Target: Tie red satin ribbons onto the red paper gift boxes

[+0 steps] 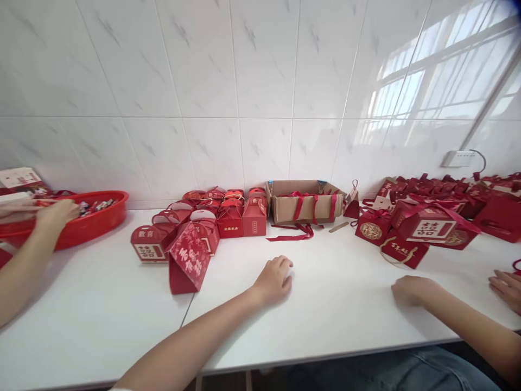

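Observation:
My left hand (273, 279) rests on the white table with its fingers loosely curled in and nothing visible in them. To its left stands a red gift box with a slanted top (189, 258), apart from the hand. My right hand (413, 290) lies on the table at the right, fingers curled under and slightly blurred; nothing shows in it. Just beyond it is a red gift box with a gold cord handle (404, 250). Behind that sits a red box with a ribbon bow and a white label (425, 221).
A cardboard box (307, 209) holding red ribbons stands at the back, with loose ribbons (295, 233) before it. Several red gift boxes (232, 217) cluster left of it. Another person's hand (57, 214) reaches into a red basin (116, 209); another hand (507, 288) rests far right.

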`<state>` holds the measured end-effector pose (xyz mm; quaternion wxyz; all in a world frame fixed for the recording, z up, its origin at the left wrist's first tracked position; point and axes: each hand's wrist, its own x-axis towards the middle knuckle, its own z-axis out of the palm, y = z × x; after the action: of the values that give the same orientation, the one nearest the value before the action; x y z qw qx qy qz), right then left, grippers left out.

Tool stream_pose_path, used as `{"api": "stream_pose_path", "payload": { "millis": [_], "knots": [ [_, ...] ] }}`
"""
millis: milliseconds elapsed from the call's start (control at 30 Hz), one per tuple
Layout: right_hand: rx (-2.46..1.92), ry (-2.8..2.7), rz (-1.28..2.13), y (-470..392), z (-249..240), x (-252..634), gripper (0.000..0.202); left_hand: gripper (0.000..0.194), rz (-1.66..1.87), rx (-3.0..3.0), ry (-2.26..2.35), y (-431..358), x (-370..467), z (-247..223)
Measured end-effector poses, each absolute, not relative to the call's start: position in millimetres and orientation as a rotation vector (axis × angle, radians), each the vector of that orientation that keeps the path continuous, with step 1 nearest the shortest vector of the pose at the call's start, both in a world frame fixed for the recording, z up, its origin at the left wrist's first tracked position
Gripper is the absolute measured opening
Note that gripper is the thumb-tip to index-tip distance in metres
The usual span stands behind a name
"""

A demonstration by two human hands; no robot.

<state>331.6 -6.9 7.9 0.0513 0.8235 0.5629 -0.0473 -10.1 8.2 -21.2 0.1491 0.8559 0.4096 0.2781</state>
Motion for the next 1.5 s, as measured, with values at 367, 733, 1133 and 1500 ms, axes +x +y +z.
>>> {"api": "stream_pose_path", "payload": {
  "millis": [367, 733, 1133, 1500],
  "knots": [
    [2.347, 2.712, 0.317, 128.3, 47.5, 179.5, 0.058, 0.016, 0.640, 2.619, 1.247, 7.9, -5.7, -19.0],
    [2.340, 2.839, 0.185, 182.8, 47.4, 167.3, 0.062, 0.020, 0.476, 2.532, 1.248, 22.1, -7.2, -24.1],
    [2.373, 2.763, -0.211, 163.3, 77.2, 197.9, 0.044, 0.022, 0.409, 2.508, 1.248, 22.8, -5.9, -16.6],
    [2.198, 2.945, -0.176, 168.7, 71.1, 195.8, 0.054, 0.024, 0.419, 2.501, 1.248, 29.2, -6.6, -20.7]
  ]
}}
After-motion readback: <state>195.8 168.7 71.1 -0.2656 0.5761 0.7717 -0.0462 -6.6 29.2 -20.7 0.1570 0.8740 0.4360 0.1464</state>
